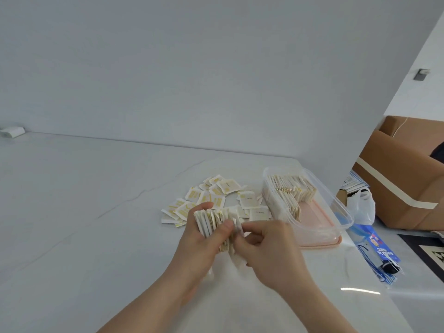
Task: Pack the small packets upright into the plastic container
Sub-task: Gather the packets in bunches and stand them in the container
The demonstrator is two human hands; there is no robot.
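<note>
Hands (199, 239) (266, 246) hold packet stack (213, 221); container (310, 203) part-filled.

Packets: small, flat, square, white with yellow print. Three groups.
- Stack of packets (212, 223): bundled face to face, edges up, gripped in the left hand (195, 246); right hand (266, 246) pinches the near end of the bundle, exact packet count in the pinch unclear.
- Loose packets (217, 197): lying flat, overlapping, scattered on the white table just beyond the hands.
- Packed packets (292, 189): standing on edge in tight rows inside the plastic container (341, 210), filling its far and left parts.
Container: clear, rectangular, open-topped, right of the loose pile; near-right part shows a pink base.
</note>
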